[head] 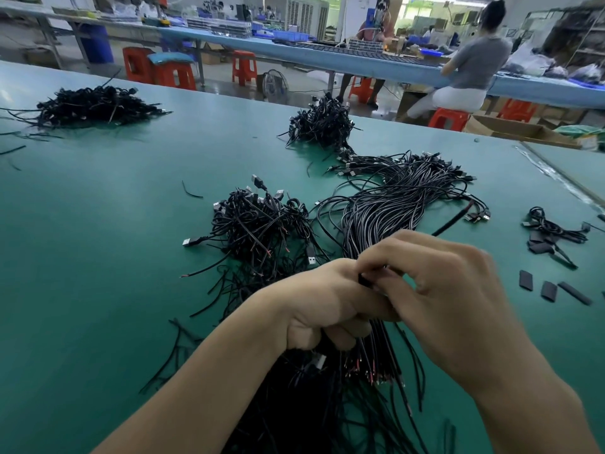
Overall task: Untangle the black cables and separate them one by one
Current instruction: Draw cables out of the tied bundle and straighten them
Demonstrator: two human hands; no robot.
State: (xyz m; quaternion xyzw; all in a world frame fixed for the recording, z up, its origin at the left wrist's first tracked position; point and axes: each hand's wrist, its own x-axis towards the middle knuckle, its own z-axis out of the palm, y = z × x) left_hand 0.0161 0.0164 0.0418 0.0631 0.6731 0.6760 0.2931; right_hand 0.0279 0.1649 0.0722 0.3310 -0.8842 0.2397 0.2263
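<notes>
A thick bundle of long black cables (393, 204) runs from the middle right of the green table toward me. My left hand (322, 306) grips this bundle in a fist near its bare red-tipped wire ends (370, 371). My right hand (435, 290) meets it from the right, fingers curled, pinching black cable at the top of the fist. A tangled heap of black USB cables (258, 227) lies just left of the bundle. More loose black cables (311, 404) spread below my hands.
Two more black cable heaps lie at the far left (95, 106) and far centre (322, 122). A small coil (553, 231) and short black sleeve pieces (548, 290) sit at the right. The green table (98, 257) ends at a seam on the right. People work at a bench behind.
</notes>
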